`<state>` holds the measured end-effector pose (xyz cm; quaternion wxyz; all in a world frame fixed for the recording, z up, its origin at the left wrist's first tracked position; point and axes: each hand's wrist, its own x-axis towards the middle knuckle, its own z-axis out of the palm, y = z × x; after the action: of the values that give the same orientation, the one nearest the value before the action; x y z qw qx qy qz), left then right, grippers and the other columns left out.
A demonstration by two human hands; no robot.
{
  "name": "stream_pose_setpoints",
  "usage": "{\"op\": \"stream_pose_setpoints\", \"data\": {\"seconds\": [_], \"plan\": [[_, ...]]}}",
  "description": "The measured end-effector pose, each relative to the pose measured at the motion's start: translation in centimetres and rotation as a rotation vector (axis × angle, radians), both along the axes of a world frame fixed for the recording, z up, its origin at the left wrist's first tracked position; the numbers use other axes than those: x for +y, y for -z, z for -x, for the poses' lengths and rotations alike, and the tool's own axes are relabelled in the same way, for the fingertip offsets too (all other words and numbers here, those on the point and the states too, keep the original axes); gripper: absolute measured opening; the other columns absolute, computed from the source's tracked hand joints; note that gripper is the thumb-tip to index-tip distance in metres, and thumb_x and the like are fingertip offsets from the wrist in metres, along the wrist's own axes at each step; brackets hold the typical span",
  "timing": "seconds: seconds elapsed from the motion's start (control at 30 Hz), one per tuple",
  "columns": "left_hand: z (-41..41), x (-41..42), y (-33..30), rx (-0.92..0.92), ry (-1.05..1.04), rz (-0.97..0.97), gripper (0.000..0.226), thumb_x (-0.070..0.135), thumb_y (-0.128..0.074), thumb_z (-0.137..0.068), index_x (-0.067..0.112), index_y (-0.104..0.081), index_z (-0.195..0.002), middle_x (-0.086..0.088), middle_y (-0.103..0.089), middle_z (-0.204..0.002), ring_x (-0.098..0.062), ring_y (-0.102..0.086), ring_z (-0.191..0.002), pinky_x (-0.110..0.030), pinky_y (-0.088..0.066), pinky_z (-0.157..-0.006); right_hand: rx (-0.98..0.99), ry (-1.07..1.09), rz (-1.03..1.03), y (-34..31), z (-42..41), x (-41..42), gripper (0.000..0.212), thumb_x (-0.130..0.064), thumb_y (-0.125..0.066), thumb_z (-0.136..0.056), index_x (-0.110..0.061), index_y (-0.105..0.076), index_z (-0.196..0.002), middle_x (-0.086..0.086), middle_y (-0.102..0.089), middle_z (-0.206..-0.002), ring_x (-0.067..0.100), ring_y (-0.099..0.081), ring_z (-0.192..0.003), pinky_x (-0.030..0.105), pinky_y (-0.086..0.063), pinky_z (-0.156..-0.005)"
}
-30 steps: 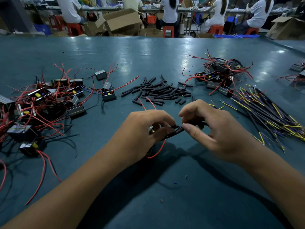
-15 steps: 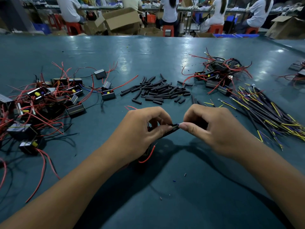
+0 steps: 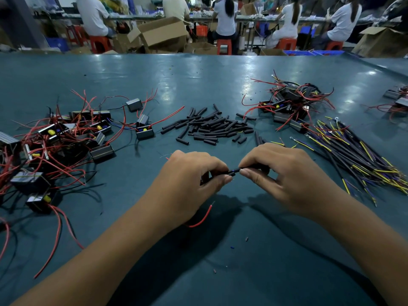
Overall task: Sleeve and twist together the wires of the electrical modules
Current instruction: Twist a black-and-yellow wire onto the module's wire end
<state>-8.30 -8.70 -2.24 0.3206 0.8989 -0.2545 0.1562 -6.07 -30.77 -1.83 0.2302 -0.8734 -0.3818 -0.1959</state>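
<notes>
The main risk I see is the black sleeve [image 3: 234, 172] slipping off the joint or riding too far along it. It sits right in the small gap between my two thumbs, and if I twist before it is seated, the wire ends could pull apart inside it and I would not see that, because my fingers hide the joint. The loose red wire [image 3: 202, 218] curling out below my left hand [image 3: 187, 184] could also drag or snag on the teal table [image 3: 198, 80] and tug the piece sideways. I cannot make out a module inside the left hand; if one is there, its weight would add to that pull.

My left hand is curled, thumb and forefinger pinching the left end of the sleeved wire. My right hand [image 3: 287, 180] is curled too, pinching the right end, with a dark wire running back under its fingers. The two thumb tips nearly touch, and the sleeve bridges them, held just above the table near the middle.

Beyond the hands lies the pile of spare sleeves [image 3: 212, 127]. To the far left is the heap of modules with red leads [image 3: 66, 142], to the far right a second module heap [image 3: 291, 102], and near the right hand the bundle of yellow and purple wires [image 3: 357, 157].
</notes>
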Motion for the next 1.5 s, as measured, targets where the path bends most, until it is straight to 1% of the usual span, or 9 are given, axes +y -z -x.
{"op": "stream_pose_setpoints", "data": {"seconds": [0.27, 0.43, 0.53, 0.63, 0.97, 1.1, 1.27, 1.37, 1.5], "plan": [[0.0, -0.4, 0.1, 0.014, -0.012, -0.019, 0.014, 0.022, -0.063, -0.098, 0.013, -0.069, -0.089, 0.006, -0.065, -0.08, -0.01, -0.049, -0.077, -0.032, -0.034, -0.076, -0.035, 0.027, 0.008, 0.2, 0.0, 0.4, 0.011, -0.023, -0.062, -0.095, -0.014, -0.068, -0.094, -0.005, -0.062, -0.083, 0.018, -0.054, -0.079, 0.041, -0.047, -0.073], [-0.5, -0.2, 0.4, 0.008, -0.14, 0.217, 0.016, 0.023, -0.067, -0.095, 0.015, -0.07, -0.082, 0.005, -0.068, -0.072, -0.014, -0.06, -0.068, -0.028, -0.047, -0.065, -0.288, 0.256, -0.3, -0.5, 1.1, 1.7, 0.009, -0.017, -0.065, -0.092, -0.011, -0.068, -0.087, -0.004, -0.064, -0.082, 0.015, -0.055, -0.078, 0.026, -0.042, -0.077], [-0.2, -0.3, 0.2, 0.029, -0.172, 0.396, 0.009, 0.026, -0.076, -0.089, 0.022, -0.074, -0.081, 0.012, -0.07, -0.071, -0.005, -0.064, -0.065, -0.016, -0.047, -0.059, 0.021, 0.246, -0.433, -0.2, 2.1, 3.3, 0.018, -0.025, -0.065, -0.094, -0.018, -0.068, -0.077, -0.006, -0.063, -0.064, 0.006, -0.055, -0.058, 0.017, -0.043, -0.059], [0.1, -0.9, 0.3, 0.079, -0.149, 0.515, 0.008, 0.029, -0.079, -0.085, 0.023, -0.075, -0.081, 0.011, -0.072, -0.07, -0.008, -0.066, -0.061, -0.022, -0.052, -0.057, 0.317, 0.288, -0.479, 0.1, 2.3, 4.5, 0.022, -0.032, -0.063, -0.095, -0.023, -0.073, -0.079, -0.007, -0.07, -0.063, 0.009, -0.066, -0.056, 0.037, -0.054, -0.055], [0.0, -1.2, -0.2, 0.381, 0.064, 0.862, 0.027, -0.009, -0.059, -0.091, 0.007, -0.08, -0.096, -0.007, -0.075, -0.102, -0.022, -0.071, -0.1, -0.032, -0.056, -0.086, 0.502, 0.232, -0.649, -2.4, 1.7, 4.2, 0.014, -0.024, -0.072, -0.09, -0.017, -0.077, -0.079, -0.004, -0.073, -0.064, 0.013, -0.072, -0.06, 0.027, -0.059, -0.055], [-0.3, -1.4, -0.6, 0.501, 0.158, 1.014, 0.024, 0.0, -0.059, -0.084, 0.001, -0.079, -0.097, -0.011, -0.071, -0.115, -0.03, -0.067, -0.11, -0.036, -0.055, -0.095, 0.524, 0.232, -0.582, -3.5, 1.2, 3.7, 0.015, -0.018, -0.072, -0.089, -0.012, -0.074, -0.075, 0.002, -0.072, -0.062, 0.018, -0.071, -0.055, 0.032, -0.06, -0.057], [-0.6, -0.9, -0.7, 0.002, 0.009, 0.744, 0.02, 0.007, -0.055, -0.089, 0.011, -0.073, -0.096, 0.004, -0.069, -0.105, -0.021, -0.068, -0.098, -0.026, -0.055, -0.084, 0.332, 0.426, -0.487, -7.5, -4.7, 0.1, 0.019, -0.017, -0.072, -0.081, -0.012, -0.072, -0.063, 0.0, -0.069, -0.054, 0.013, -0.068, -0.05, 0.028, -0.056, -0.052], [-0.9, -0.5, -0.4, -0.086, -0.058, 0.651, 0.018, 0.009, -0.056, -0.09, 0.016, -0.07, -0.099, 0.006, -0.066, -0.104, -0.023, -0.066, -0.098, -0.032, -0.055, -0.084, 0.322, 0.591, -0.569, -10.1, -12.1, -3.5, 0.016, -0.02, -0.071, -0.079, -0.009, -0.072, -0.066, 0.003, -0.07, -0.056, 0.014, -0.068, -0.049, 0.024, -0.052, -0.043], [-1.0, -0.7, 0.1, -0.096, -0.079, 0.468, 0.015, 0.009, -0.058, -0.089, 0.012, -0.07, -0.097, 0.007, -0.065, -0.104, -0.015, -0.064, -0.101, -0.022, -0.053, -0.08, 0.416, 0.797, -0.712, -12.2, -21.8, -7.5, 0.026, -0.017, -0.073, -0.081, 0.007, -0.063, -0.085, 0.025, -0.069, -0.086, 0.038, -0.072, -0.068, 0.05, -0.061, -0.059]]}}
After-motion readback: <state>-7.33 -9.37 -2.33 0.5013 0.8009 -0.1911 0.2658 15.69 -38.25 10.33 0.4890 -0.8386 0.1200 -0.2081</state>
